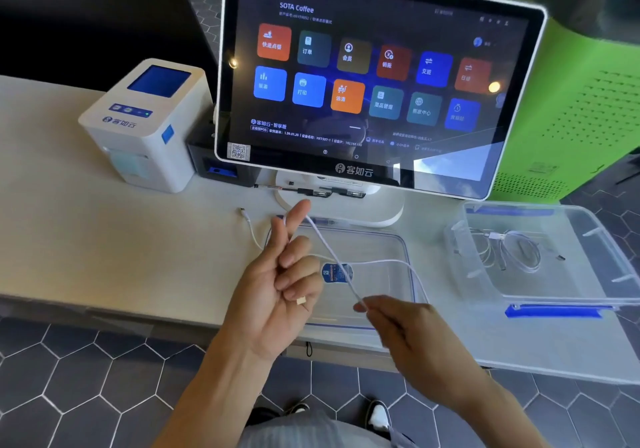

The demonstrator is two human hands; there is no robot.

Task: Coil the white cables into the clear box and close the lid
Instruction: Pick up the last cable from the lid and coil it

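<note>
Cable (pixel 329 250) is stretching diagonally from the left hand (pixel 280 281), fingers partly curled around it, down to the right hand (pixel 391 319) pinching it; the clear box (pixel 588 295) is lying right of both, nearer the right hand.

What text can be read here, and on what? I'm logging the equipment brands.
"SOTA Coffee": top of the touchscreen.
"客如云": touchscreen's lower bezel.
"客如云": white printer.
Tile labels such as "订单", "会员", "打印": on the screen.
The screen's small print, its QR sticker and the blue cable tag: too small to read.
</note>
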